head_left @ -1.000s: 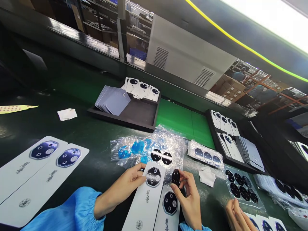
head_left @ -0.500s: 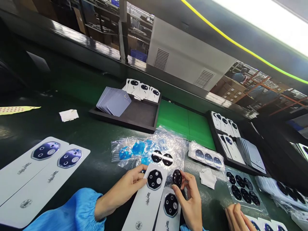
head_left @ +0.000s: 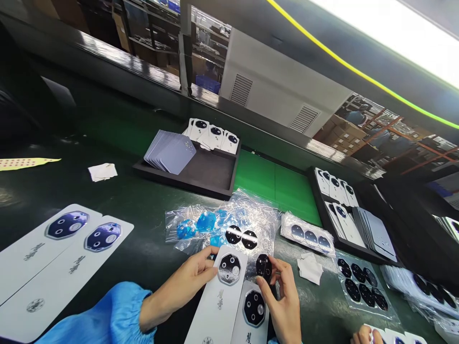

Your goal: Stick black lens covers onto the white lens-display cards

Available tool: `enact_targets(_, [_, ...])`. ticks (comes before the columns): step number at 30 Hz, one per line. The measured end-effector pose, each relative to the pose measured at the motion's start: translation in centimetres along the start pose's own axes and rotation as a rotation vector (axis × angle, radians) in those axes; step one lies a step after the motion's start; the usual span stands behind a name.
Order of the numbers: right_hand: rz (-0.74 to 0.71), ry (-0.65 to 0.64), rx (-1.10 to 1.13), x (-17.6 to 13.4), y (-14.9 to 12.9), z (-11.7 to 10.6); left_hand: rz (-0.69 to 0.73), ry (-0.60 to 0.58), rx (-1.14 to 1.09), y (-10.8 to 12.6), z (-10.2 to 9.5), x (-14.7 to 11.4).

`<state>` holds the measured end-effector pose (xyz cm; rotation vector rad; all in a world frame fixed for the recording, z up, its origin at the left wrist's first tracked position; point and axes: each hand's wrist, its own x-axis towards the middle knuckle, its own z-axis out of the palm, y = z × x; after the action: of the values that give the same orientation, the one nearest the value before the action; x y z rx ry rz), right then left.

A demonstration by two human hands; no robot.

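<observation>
My left hand (head_left: pixel 188 284) pinches the upper left edge of a long white panel (head_left: pixel 211 310) between thumb and fingers. That panel bears a dark octagonal camera-style plate with round holes, and small lettering below it. A second white panel (head_left: pixel 241 329) with a like plate lies against its right side. Between the thumb and fingers of my right hand (head_left: pixel 285 298) is a loose black octagonal plate (head_left: pixel 264 265) with holes, held above the second panel. Two more black octagonal plates (head_left: pixel 248 239) lie on clear plastic film (head_left: pixel 263 215) just beyond my hands.
Left, two large white panels (head_left: pixel 60 267) lie side by side. Blue film scraps (head_left: pixel 206 221) sit on the plastic. Behind are a black tray (head_left: pixel 211 174) and another tray (head_left: pixel 319 200) with panels. Bagged plates (head_left: pixel 362 282) lie right, near another person's hand (head_left: pixel 366 335).
The held panel and my left hand have shifted slightly left, and the panel's tilt has changed a little. The loose plate has turned slightly. The other person's hand has moved down and right.
</observation>
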<state>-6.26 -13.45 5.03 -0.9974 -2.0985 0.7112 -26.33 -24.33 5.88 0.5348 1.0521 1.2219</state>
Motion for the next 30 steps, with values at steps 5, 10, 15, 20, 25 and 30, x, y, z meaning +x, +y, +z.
enact_targets(5, [-0.057,0.005,-0.074,0.4,-1.0,-0.9,-0.008,-0.004,-0.006,0.1,0.1,0.0])
enact_targets(10, [-0.242,-0.150,-0.104,0.4,-2.7,-0.2,-0.003,-0.009,0.036,0.0,0.0,0.0])
enact_targets(15, [-0.341,-0.253,-0.128,0.1,-3.4,1.6,0.009,0.027,0.110,-0.5,-0.1,-0.1])
enact_targets(20, [-0.386,-0.263,-0.121,0.3,-3.7,2.2,0.017,0.023,0.126,-0.8,0.0,-0.3])
enact_targets(25, [-0.309,-0.256,-0.057,-0.3,-3.0,2.9,0.010,0.024,0.114,-0.5,0.0,-0.4])
enact_targets(30, [-0.297,-0.273,-0.044,-0.2,-3.2,2.9,0.009,0.041,0.135,-0.5,0.0,-0.4])
